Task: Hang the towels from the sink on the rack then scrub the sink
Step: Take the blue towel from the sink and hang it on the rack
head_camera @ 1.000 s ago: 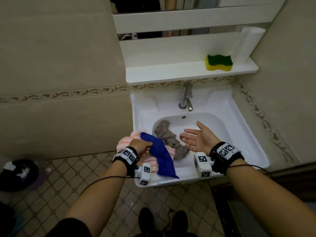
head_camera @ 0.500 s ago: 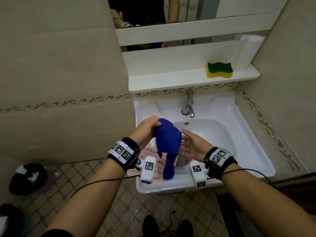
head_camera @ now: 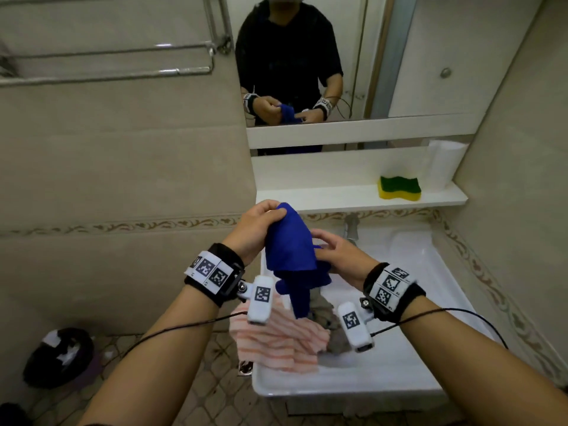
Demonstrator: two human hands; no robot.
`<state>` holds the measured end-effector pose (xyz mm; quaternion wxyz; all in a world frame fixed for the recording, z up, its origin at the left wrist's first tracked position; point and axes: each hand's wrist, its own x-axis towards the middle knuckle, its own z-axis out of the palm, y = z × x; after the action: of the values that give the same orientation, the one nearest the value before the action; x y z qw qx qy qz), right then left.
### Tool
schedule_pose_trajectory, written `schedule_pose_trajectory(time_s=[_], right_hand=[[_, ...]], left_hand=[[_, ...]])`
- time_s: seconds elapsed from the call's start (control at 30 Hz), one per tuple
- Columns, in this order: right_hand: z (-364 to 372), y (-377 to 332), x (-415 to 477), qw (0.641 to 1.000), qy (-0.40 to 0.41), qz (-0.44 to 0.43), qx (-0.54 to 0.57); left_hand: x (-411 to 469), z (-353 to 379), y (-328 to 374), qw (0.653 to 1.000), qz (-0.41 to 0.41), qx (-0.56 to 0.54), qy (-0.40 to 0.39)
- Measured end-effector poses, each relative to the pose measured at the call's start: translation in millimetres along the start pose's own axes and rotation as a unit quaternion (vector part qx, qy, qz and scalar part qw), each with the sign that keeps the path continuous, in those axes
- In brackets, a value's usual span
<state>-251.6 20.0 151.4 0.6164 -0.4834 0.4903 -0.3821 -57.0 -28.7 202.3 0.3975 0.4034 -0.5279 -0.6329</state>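
A blue towel (head_camera: 290,250) hangs above the white sink (head_camera: 430,272). My left hand (head_camera: 256,229) pinches its top corner and my right hand (head_camera: 335,252) grips its right side. Below it a pink striped towel (head_camera: 276,339) drapes over the sink's front left rim, and a grey towel (head_camera: 333,327) lies bunched in the basin, partly hidden by my wrist device. A chrome towel rack (head_camera: 123,61) is mounted high on the left wall, bare. A yellow and green sponge (head_camera: 399,187) rests on the white shelf (head_camera: 338,199) above the sink.
The tap (head_camera: 352,229) stands behind my hands. A mirror (head_camera: 307,56) above the shelf reflects a person holding the blue towel. A white roll (head_camera: 442,162) stands at the shelf's right end. A dark object (head_camera: 58,356) lies on the tiled floor at left.
The blue towel has been lifted higher out of the sink and my right hand has taken hold of it. The view has tilted up, showing the rack and mirror.
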Motion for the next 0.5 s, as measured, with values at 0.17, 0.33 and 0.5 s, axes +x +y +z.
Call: schedule_pose_trajectory(time_s=[0.17,0.33,0.5], right_hand=[[25,-44,-1,0.989,0.028,-0.101,-0.107],[40,-56,-5,0.984,0.004,-0.152,-0.098],[56,-52,3,0.951,0.051,-0.165,-0.258]], left_hand=[[-4,-8,16,0.998,0.011,-0.062,0.021],[-7,-13,22,0.996,-0.006,-0.067,0.062],[-11,-22,31,0.988,0.002,-0.125,0.09]])
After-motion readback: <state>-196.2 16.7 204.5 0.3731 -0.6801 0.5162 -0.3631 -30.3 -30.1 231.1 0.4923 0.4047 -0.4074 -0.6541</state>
